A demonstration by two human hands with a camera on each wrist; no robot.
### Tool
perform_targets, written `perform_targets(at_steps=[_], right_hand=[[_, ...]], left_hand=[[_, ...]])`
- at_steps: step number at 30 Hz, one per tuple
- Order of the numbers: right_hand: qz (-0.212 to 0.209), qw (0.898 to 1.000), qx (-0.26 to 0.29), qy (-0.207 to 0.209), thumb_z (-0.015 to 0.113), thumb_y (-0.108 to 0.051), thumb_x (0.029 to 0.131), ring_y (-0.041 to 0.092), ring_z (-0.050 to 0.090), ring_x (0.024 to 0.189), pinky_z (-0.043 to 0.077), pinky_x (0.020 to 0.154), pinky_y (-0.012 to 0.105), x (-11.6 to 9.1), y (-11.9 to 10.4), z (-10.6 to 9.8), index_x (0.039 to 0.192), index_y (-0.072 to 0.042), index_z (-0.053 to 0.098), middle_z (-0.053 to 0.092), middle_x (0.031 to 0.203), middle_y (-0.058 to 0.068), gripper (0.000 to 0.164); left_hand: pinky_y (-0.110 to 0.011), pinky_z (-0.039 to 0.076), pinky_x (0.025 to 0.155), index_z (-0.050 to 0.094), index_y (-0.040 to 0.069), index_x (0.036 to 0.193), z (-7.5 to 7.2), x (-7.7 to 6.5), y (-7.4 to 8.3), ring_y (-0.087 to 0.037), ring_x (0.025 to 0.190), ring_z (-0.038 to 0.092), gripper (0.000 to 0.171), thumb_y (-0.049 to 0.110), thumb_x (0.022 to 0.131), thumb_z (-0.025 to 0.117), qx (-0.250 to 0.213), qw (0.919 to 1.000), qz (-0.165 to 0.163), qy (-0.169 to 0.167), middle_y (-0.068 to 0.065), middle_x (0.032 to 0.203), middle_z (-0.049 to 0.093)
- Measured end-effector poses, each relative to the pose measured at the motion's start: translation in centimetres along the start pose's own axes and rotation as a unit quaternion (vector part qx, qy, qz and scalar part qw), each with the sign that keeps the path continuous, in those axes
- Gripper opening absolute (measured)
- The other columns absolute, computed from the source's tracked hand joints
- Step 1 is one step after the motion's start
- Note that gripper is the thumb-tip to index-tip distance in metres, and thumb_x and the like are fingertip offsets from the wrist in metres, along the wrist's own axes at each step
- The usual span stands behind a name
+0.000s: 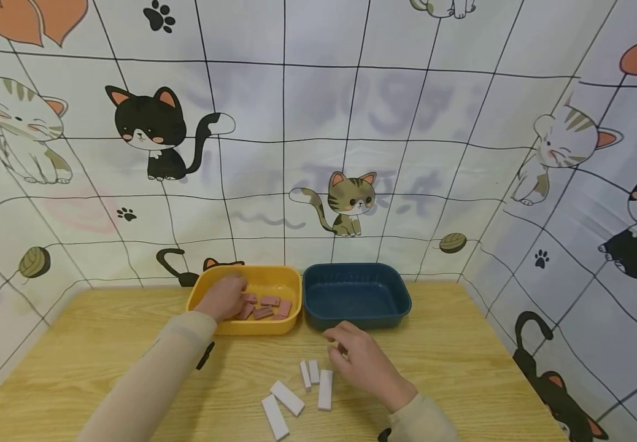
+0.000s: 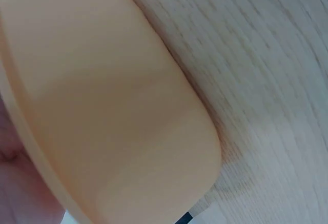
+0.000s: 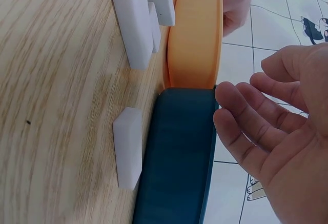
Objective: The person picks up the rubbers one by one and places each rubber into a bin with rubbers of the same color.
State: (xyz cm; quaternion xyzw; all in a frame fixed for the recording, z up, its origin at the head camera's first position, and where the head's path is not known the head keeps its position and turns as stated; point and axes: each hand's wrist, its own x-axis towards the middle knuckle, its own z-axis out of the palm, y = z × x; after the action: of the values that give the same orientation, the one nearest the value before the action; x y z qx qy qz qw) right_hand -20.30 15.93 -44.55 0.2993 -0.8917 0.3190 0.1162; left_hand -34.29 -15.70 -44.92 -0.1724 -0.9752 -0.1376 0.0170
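Note:
My left hand point(image 1: 224, 298) reaches into the yellow tray point(image 1: 291, 325), at its left end. Its fingers are hidden, so whether they hold anything does not show. Several pink blocks point(image 1: 263, 312) lie in that tray beside the hand. Just in front of the dark blue tray point(image 1: 357, 319), my right hand point(image 1: 359, 362) hovers over the table with fingers loosely bent and nothing between them. To its left, several white blocks point(image 1: 325, 390) are spread on the table. In the right wrist view, another white block point(image 3: 127, 149) stands apart from the others, near the blue tray's side.
Both trays stand side by side at the back of the wooden table point(image 1: 451, 368), the yellow one on the left. Behind them hangs a white cloth point(image 1: 258, 166) printed with cats and grid lines, which also covers both sides.

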Motion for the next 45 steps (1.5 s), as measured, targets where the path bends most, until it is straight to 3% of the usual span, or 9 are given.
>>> perform_targets(at_steps=[4,8,12,21,28,36,45], right_hand=[[0.000,1.000,0.002,-0.001,0.064,-0.002,0.098,0.004,0.054,0.076,0.050,0.065,0.023,0.0,0.0,0.0,0.115,-0.007,0.072,0.067,0.102,0.006,0.020],[-0.001,1.000,-0.002,0.001,0.064,-0.002,0.097,0.003,0.053,0.076,0.050,0.065,0.023,0.0,-0.1,0.0,0.115,-0.007,0.072,0.067,0.102,0.006,0.020],[0.001,1.000,-0.008,0.002,0.065,-0.003,0.097,0.003,0.052,0.076,0.050,0.065,0.022,0.0,-0.2,0.0,0.115,-0.007,0.073,0.067,0.103,0.006,0.020],[0.007,1.000,-0.007,0.008,0.065,-0.003,0.096,0.003,0.053,0.076,0.050,0.065,0.023,-0.1,-0.3,0.0,0.115,-0.007,0.073,0.067,0.102,0.004,0.021],[-0.008,1.000,-0.009,0.023,0.066,-0.002,0.095,0.003,0.051,0.075,0.048,0.064,0.021,-0.3,-0.5,0.1,0.114,-0.006,0.073,0.066,0.100,0.004,0.020],[-0.007,0.999,-0.006,0.038,0.067,-0.002,0.095,0.001,0.050,0.076,0.049,0.064,0.021,-0.8,-0.5,0.2,0.114,-0.007,0.074,0.065,0.098,0.000,0.021],[-0.021,0.997,-0.017,0.067,0.068,0.002,0.091,0.003,0.054,0.075,0.052,0.065,0.024,-1.6,-0.6,0.1,0.111,-0.008,0.074,0.068,0.100,0.000,0.023]], left_hand=[[-0.044,0.056,0.081,0.068,-0.001,0.101,-0.6,-0.1,0.1,-0.025,0.083,0.061,0.021,0.018,0.097,0.074,-0.019,0.9997,-0.009,0.008,-0.013,0.096,0.067],[-0.042,0.054,0.077,0.068,-0.002,0.099,-1.1,-0.2,0.2,-0.024,0.079,0.060,0.023,0.019,0.095,0.075,-0.028,0.9994,0.003,0.018,-0.012,0.092,0.067],[-0.042,0.053,0.075,0.067,-0.003,0.098,-1.4,-0.5,0.2,-0.023,0.078,0.059,0.015,0.011,0.095,0.072,-0.033,0.9989,0.018,0.030,-0.012,0.090,0.066],[-0.044,0.052,0.073,0.065,-0.002,0.095,-1.7,-2.2,0.8,-0.025,0.078,0.056,0.008,0.002,0.091,0.070,-0.023,0.9955,0.051,0.077,-0.012,0.089,0.062],[-0.047,0.055,0.083,0.068,-0.004,0.104,-1.9,-3.8,1.7,-0.030,0.089,0.062,0.015,0.007,0.094,0.069,-0.035,0.9946,0.035,0.091,-0.015,0.099,0.062],[-0.047,0.055,0.083,0.070,-0.003,0.102,-1.5,-5.3,3.0,-0.032,0.093,0.063,0.014,0.007,0.091,0.071,-0.049,0.9857,0.066,0.147,-0.014,0.100,0.064],[-0.043,0.055,0.078,0.070,0.003,0.097,-1.4,-6.9,5.2,-0.027,0.085,0.062,0.011,0.005,0.088,0.075,-0.034,0.9707,0.112,0.210,-0.011,0.094,0.065]])
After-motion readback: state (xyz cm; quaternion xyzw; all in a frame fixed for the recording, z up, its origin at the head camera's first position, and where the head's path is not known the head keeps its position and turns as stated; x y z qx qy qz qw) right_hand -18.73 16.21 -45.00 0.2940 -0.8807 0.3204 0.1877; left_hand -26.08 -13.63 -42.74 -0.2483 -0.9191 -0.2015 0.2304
